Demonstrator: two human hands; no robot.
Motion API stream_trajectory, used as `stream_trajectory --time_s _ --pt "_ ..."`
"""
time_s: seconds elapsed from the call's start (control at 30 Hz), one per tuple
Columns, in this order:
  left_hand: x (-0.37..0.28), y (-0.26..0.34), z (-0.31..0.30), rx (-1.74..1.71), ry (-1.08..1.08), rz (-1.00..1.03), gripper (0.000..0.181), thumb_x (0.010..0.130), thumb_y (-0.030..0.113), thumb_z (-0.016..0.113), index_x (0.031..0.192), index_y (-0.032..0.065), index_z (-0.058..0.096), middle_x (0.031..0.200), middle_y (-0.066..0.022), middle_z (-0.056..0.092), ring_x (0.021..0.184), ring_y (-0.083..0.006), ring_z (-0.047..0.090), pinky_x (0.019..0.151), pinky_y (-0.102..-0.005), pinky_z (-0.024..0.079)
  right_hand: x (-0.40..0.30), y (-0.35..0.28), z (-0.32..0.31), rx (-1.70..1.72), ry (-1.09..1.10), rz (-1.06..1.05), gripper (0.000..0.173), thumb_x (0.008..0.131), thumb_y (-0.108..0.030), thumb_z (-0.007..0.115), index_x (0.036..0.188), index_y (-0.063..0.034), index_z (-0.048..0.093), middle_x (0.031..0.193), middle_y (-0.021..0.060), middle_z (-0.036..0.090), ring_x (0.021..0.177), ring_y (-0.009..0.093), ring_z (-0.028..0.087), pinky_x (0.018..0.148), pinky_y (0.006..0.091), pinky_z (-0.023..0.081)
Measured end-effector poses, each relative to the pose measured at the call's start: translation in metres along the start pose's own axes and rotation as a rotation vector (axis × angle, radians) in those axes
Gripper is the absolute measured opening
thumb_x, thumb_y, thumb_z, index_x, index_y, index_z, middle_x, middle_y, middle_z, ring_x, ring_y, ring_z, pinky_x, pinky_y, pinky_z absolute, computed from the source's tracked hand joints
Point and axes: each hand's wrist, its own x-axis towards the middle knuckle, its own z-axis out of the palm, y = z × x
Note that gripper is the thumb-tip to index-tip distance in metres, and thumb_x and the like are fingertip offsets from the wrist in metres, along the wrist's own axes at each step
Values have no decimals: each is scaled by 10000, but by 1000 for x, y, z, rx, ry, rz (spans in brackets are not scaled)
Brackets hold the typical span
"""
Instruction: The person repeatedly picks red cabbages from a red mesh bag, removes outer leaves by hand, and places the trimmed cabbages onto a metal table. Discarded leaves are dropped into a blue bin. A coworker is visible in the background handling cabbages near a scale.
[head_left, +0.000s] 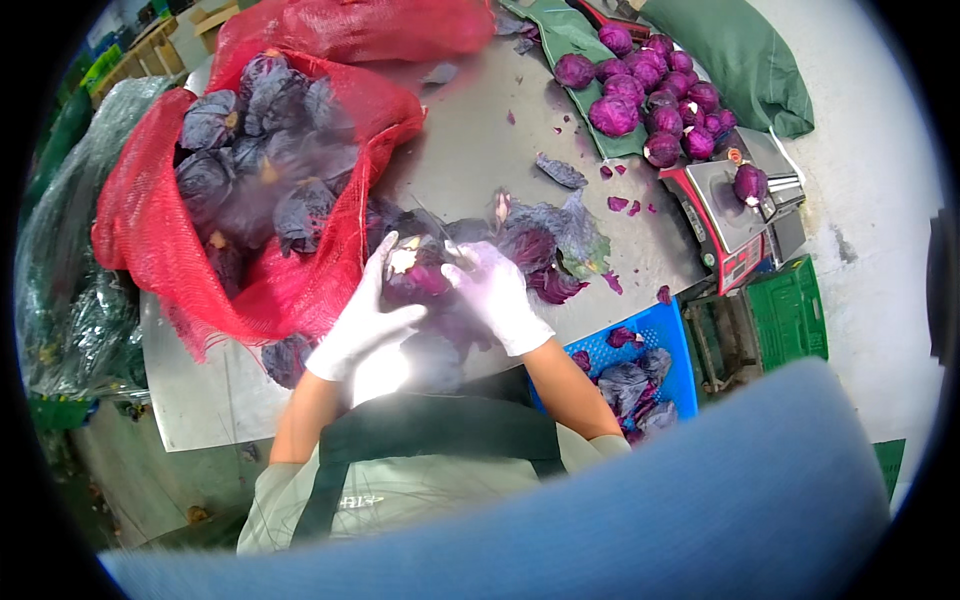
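Note:
Both hands wear white gloves. My left hand (367, 319) holds a red cabbage (420, 277) from the left, thumb and fingers spread around it; its pale cut stem faces up. At its right side is my right hand (487, 289), closed on a knife (433, 219) whose thin blade points up and left. Part of the knife is hidden by the fingers. Left of the hands, a red mesh sack (300, 300) lies open, full of untrimmed cabbages (210, 180). Loose outer leaves (562, 232) lie to the right of the hands.
Trimmed purple cabbages (626, 94) are piled on green cloth at the back right of the metal table (465, 150). A scale (724, 217) bears one cabbage (750, 184). Below the table's right edge is a blue crate (679, 360) of leaves, beside a green crate (787, 315).

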Motion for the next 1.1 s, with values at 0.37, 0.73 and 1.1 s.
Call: stream_trajectory --time_s 0.37,0.73,1.1 --pt "3 5 41 679 152 37 1090 647 192 977 1516 -25 356 1471 -188 478 1341 -274 524 1126 -386 462 -19 -5 -20 -164 -189 -68 685 858 -64 648 1519 -115 480 1489 185 549 1088 381 708 890 468 593" --pt "0 -9 17 345 33 79 1051 617 184 968 1484 21 398 1466 -144 482 1373 -270 491 1164 -401 412 34 116 3 660 -150 428 636 906 56 570 1500 -145 471 722 0 555 436 116 463 381 286 373" --pt "-17 -12 -22 -47 133 34 1094 649 220 973 1548 14 384 1523 -115 463 1436 -237 443 1217 -399 345 6 0 -23 209 172 -88 526 977 -429 675 1394 -125 576 1303 134 691 1047 344 732 907 436 580"
